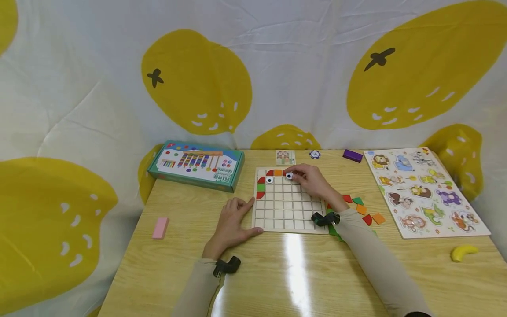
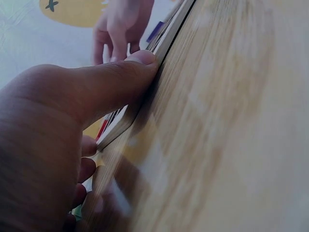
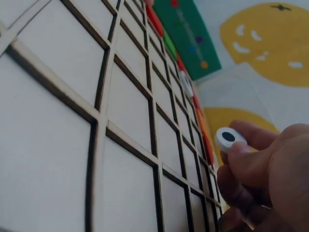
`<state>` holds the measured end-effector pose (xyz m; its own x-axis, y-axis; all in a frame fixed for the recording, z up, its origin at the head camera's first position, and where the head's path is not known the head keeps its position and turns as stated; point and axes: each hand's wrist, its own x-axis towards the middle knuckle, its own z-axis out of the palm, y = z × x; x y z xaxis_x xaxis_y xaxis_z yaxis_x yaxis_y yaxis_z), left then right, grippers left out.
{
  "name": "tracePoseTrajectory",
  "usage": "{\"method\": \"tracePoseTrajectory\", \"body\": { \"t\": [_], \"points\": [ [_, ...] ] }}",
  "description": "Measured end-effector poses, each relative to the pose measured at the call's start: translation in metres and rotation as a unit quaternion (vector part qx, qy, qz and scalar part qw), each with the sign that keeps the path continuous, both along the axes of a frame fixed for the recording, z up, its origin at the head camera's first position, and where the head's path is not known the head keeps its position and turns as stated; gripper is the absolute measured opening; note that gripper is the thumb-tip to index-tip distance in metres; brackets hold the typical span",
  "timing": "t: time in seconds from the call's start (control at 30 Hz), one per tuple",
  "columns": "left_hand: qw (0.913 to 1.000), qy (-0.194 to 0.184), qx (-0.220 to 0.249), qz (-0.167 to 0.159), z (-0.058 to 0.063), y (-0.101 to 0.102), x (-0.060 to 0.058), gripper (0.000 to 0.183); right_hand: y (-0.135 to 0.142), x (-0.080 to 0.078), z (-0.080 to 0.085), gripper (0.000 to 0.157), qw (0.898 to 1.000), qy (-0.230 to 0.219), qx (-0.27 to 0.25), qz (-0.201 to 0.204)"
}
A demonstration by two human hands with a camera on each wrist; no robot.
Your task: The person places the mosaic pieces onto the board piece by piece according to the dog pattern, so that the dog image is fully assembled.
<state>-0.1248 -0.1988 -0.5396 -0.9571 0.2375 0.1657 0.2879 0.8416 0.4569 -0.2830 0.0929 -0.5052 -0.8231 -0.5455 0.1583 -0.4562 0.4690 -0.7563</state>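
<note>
A square wooden grid board lies on the table, with red, orange and green tiles in cells along its far and left edges. A round white eye piece with a black dot sits near its far left corner. My right hand pinches a second eye piece between thumb and finger, just above the board's far row. At the near left corner, my left hand touches the board; its thumb lies along the edge and the other fingers are beside it, partly hidden.
Loose red, orange and green tiles lie right of the board, some behind the right forearm. Beyond the board are a pattern card, a chip and a purple block. A game box, pink block, animal puzzle and toy banana stand around.
</note>
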Motion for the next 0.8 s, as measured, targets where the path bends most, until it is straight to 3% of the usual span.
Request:
{"method": "tracePoseTrajectory", "body": {
  "t": [0.23, 0.5, 0.8],
  "points": [
    [0.9999, -0.012, -0.002, -0.003, -0.0002, -0.0016, -0.0008, 0.099, -0.0083, 0.0001, -0.0011, 0.025, 0.998, 0.002, 0.056, 0.001],
    [1.0000, -0.004, -0.003, -0.001, 0.0030, -0.0009, -0.0012, 0.098, -0.0079, -0.0001, 0.0026, 0.023, 0.996, 0.040, 0.074, 0.006],
    [0.9999, -0.013, -0.001, 0.004, 0.0023, 0.0005, -0.0008, 0.099, -0.0074, 0.0012, -0.0001, 0.021, 0.997, 0.036, 0.072, 0.006]
  ]
}}
